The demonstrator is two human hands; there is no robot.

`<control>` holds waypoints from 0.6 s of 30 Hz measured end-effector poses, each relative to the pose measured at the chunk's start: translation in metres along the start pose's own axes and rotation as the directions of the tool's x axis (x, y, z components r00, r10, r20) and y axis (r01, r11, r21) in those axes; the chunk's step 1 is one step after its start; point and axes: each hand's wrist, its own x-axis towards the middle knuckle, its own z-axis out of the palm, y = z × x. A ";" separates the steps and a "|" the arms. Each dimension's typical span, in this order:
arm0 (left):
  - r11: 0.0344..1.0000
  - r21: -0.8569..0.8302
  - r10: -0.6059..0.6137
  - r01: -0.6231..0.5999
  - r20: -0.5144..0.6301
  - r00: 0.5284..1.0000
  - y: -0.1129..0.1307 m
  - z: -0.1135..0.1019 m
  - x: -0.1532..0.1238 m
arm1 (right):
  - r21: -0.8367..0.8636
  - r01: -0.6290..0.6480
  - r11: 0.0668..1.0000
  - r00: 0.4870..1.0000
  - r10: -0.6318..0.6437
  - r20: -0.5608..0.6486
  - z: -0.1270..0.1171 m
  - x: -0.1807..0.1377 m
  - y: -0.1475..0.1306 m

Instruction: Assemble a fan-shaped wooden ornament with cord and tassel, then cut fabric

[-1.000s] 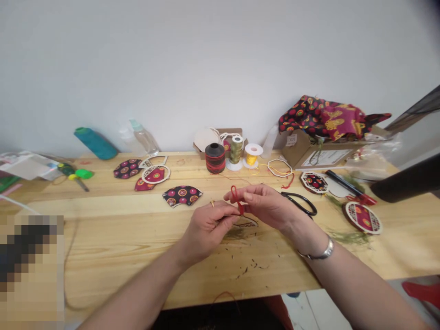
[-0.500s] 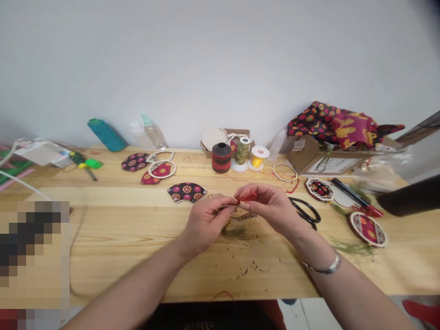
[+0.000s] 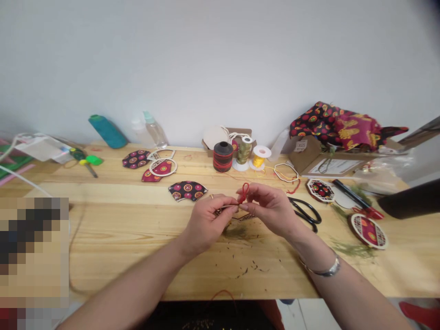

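Observation:
Near the middle of the table both hands meet, fingertips almost touching. Between thumb and fingers, my left hand (image 3: 209, 222) pinches a thin patterned ornament (image 3: 218, 211), seen edge-on and mostly covered by the fingers. My right hand (image 3: 273, 208) is closed at the ornament's edge on a red cord (image 3: 244, 192), whose small loop stands upright above the fingertips. Under the hands lies a dark lattice-edged piece (image 3: 246, 217), partly hidden. Black-handled scissors (image 3: 307, 211) rest just right of my right hand, their blades out of sight. A fan-shaped fabric piece (image 3: 187, 190) lies beyond my left hand.
Along the wall stand a black-and-red thread spool (image 3: 222, 158), a green spool (image 3: 244, 153) and a yellow spool (image 3: 261, 156). A cardboard box (image 3: 319, 156) with patterned cloth is at back right. Finished-looking round ornaments (image 3: 368, 230) and a black cylinder (image 3: 409, 197) lie right.
The red cord loop has swung from lying sideways under my right fingers to standing upright. My right fingertips have closed in by the ornament; my left hand keeps its pinch.

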 end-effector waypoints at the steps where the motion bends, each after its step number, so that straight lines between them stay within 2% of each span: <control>1: 1.000 0.002 -0.010 0.010 0.001 1.000 0.000 0.000 0.000 | -0.004 0.006 1.000 1.000 -0.006 -0.006 0.000 0.000 0.000; 11: 0.986 -0.049 -0.158 0.157 -0.002 0.988 0.003 0.002 -0.003 | -0.013 -0.050 0.999 0.997 0.049 -0.057 0.002 -0.001 -0.001; 18: 0.978 -0.067 -0.200 0.199 -0.007 0.980 0.002 0.004 -0.004 | 0.123 -0.097 0.988 0.994 0.102 -0.036 0.003 -0.001 0.001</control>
